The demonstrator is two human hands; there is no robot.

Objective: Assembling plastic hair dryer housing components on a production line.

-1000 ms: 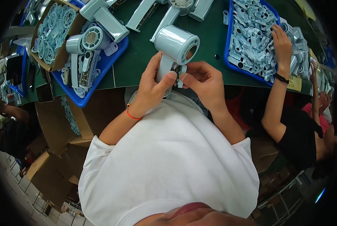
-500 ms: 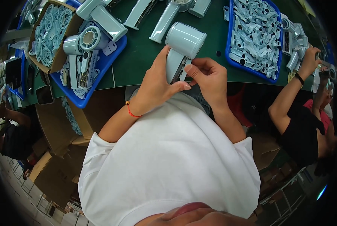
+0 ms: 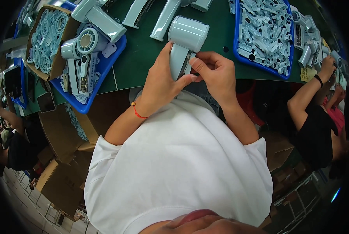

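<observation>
A glossy pale blue-grey handheld fan body point(image 3: 188, 33), with a drum-shaped head and a straight handle, is tilted over the table's near edge. My left hand point(image 3: 161, 76) is closed around the handle from the left, its thumb across the lower end. My right hand point(image 3: 220, 78) pinches at the handle's right side, thumb and fingers against the open slot where dark inner parts show. The fingers largely cover that spot, so any small piece between them cannot be made out.
Left, a blue tray point(image 3: 119, 48) holds fan bodies beside a cardboard box point(image 3: 61, 64) of round grilles. More fan handles point(image 3: 164, 21) lie on the green table point(image 3: 137, 48). Right, another blue tray point(image 3: 237, 50) holds many small covers. A co-worker's arm point(image 3: 307, 93) reaches in beyond it.
The fan and both hands sit slightly higher and further left in the picture. My right thumb and fingers have closed in on the handle's side, where a narrow pale strip showed before.
</observation>
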